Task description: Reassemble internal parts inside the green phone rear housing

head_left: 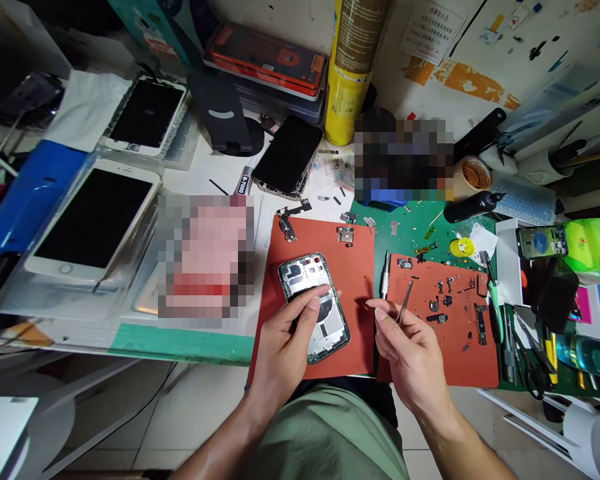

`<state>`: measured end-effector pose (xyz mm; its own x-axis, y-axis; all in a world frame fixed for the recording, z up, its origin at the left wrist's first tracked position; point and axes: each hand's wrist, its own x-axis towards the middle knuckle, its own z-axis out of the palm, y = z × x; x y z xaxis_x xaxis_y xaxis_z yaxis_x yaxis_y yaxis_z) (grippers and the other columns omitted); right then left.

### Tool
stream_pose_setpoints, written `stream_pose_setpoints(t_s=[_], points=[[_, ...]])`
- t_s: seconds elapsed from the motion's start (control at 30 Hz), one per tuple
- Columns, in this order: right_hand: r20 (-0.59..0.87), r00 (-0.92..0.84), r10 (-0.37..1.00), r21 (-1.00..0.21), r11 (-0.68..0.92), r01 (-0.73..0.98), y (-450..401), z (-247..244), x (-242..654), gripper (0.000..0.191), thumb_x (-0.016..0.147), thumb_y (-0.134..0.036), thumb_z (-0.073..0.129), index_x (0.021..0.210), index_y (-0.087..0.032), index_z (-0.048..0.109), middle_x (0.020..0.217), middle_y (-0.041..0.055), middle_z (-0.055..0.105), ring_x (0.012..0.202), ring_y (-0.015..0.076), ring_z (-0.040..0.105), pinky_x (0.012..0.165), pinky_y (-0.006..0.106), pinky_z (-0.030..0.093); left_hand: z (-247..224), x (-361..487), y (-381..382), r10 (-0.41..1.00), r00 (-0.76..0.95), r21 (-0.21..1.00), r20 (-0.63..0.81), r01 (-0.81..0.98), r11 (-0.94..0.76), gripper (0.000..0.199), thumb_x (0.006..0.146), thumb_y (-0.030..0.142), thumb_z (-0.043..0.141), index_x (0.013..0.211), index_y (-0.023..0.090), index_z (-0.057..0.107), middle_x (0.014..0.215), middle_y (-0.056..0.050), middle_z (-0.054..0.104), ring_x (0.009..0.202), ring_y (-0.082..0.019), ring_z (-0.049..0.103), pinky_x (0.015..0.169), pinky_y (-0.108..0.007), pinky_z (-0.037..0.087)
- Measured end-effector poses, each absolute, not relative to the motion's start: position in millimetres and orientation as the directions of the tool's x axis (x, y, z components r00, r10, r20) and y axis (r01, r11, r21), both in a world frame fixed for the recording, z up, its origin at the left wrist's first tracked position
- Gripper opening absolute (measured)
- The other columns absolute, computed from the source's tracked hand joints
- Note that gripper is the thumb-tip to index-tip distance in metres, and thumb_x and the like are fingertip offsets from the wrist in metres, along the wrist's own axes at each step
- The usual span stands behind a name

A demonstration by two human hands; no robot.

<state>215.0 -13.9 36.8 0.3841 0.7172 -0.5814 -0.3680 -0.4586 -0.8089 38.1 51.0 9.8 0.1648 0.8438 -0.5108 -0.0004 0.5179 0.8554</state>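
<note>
An opened phone housing (334, 333), silver inside with a dark rim, lies tilted on the left red mat (360, 267). My left hand (293, 330) grips its left side, with thumb and index finger reaching over the middle; the other fingers are mostly hidden. Over the left edge of the second red mat (460, 370), my right hand (410, 340) is closed around a pair of metal tweezers (406, 300) that point up and away. Its thumb and index fingertip are close together; whether something tiny is between them I cannot tell. A screwdriver (385, 277) lies just beyond that hand.
Small phone parts (447, 300) are scattered over the right mat. Further back are a dark-screened phone (289, 157) and a yellow spray can (347, 100). White phones (95, 217) lie at left. Scissors (535, 380) and other tools crowd the right edge.
</note>
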Motion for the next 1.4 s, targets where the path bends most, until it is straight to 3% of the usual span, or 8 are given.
stream_pose_setpoints(t_s=[0.1,0.23,0.43,0.57,0.77,1.0,1.27,1.4], points=[[-0.585,0.394,0.709,-0.811,-0.501,-0.302,-18,34,206,0.051,0.090,-0.059,0.084,0.120,-0.017,0.082,0.063,-0.0064,0.042,0.055,0.0085,0.030,0.051,0.026,0.027,10,43,50,0.868,0.124,0.865,-0.480,-0.098,0.492,0.058,0.101,0.058,0.072,0.148,0.025,0.072,0.144,-0.012,0.076,0.129,-0.034,0.075,0.106,-0.044,0.064],[-0.580,0.312,0.752,-0.814,-0.530,-0.236,-21,29,199,0.043,0.091,-0.058,0.084,0.110,-0.020,0.085,0.085,0.0041,0.067,0.076,0.0161,0.055,0.070,0.030,0.049,10,49,48,0.906,0.069,0.884,-0.417,-0.203,0.422,0.065,0.103,0.050,0.072,0.164,0.038,0.052,0.167,-0.006,0.058,0.150,-0.033,0.060,0.121,-0.047,0.055],[-0.631,0.251,0.734,-0.773,-0.568,-0.281,-27,20,200,0.048,0.091,-0.061,0.083,0.110,-0.018,0.083,0.061,-0.0068,0.035,0.058,0.0088,0.027,0.052,0.026,0.020,9,54,44,0.915,0.040,0.859,-0.401,-0.331,0.391,0.086,0.104,0.047,0.072,0.174,0.047,0.023,0.177,-0.003,0.044,0.157,-0.031,0.052,0.127,-0.049,0.049],[-0.662,0.244,0.708,-0.741,-0.572,-0.352,-33,16,201,0.049,0.092,-0.058,0.084,0.117,-0.016,0.080,0.066,-0.0074,0.032,0.060,0.0074,0.019,0.055,0.028,0.013,9,55,46,0.896,0.030,0.798,-0.443,-0.443,0.409,0.075,0.104,0.050,0.070,0.170,0.049,0.034,0.176,0.001,0.046,0.158,-0.028,0.050,0.129,-0.044,0.046],[-0.684,0.263,0.681,-0.714,-0.550,-0.433,-33,16,198,0.051,0.087,-0.057,0.089,0.116,-0.015,0.080,0.065,-0.0082,0.029,0.059,0.0071,0.019,0.056,0.028,0.012,22,56,54,0.806,0.104,0.597,-0.582,-0.618,0.511,0.060,0.101,0.052,0.073,0.157,0.033,0.060,0.158,-0.007,0.067,0.151,-0.033,0.059,0.126,-0.050,0.049],[-0.696,0.222,0.683,-0.680,-0.526,-0.511,-19,28,194,0.054,0.079,-0.058,0.094,0.106,-0.013,0.082,0.062,-0.0094,0.029,0.057,0.0058,0.016,0.053,0.027,0.012,30,54,53,0.728,0.413,0.352,-0.546,-0.676,0.648,0.062,0.109,0.056,0.059,0.163,0.027,0.050,0.145,-0.016,0.075,0.141,-0.037,0.068,0.119,-0.059,0.053],[-0.687,0.271,0.675,-0.707,-0.533,-0.465,-23,26,192,0.065,0.082,-0.063,0.090,0.122,-0.013,0.079,0.060,-0.0105,0.028,0.053,0.0061,0.019,0.052,0.026,0.013,24,53,49,0.794,0.354,0.412,-0.495,-0.708,0.573,0.073,0.105,0.049,0.070,0.169,0.045,0.035,0.145,-0.008,0.076,0.136,-0.032,0.072,0.122,-0.059,0.051],[-0.635,0.359,0.684,-0.767,-0.499,-0.404,-29,23,194,0.056,0.086,-0.061,0.087,0.120,-0.018,0.080,0.068,-0.0045,0.048,0.056,0.0068,0.028,0.053,0.026,0.020,21,51,49,0.819,0.332,0.480,-0.469,-0.683,0.551,0.080,0.103,0.049,0.073,0.170,0.050,0.030,0.146,-0.007,0.076,0.137,-0.031,0.072,0.124,-0.059,0.048]])
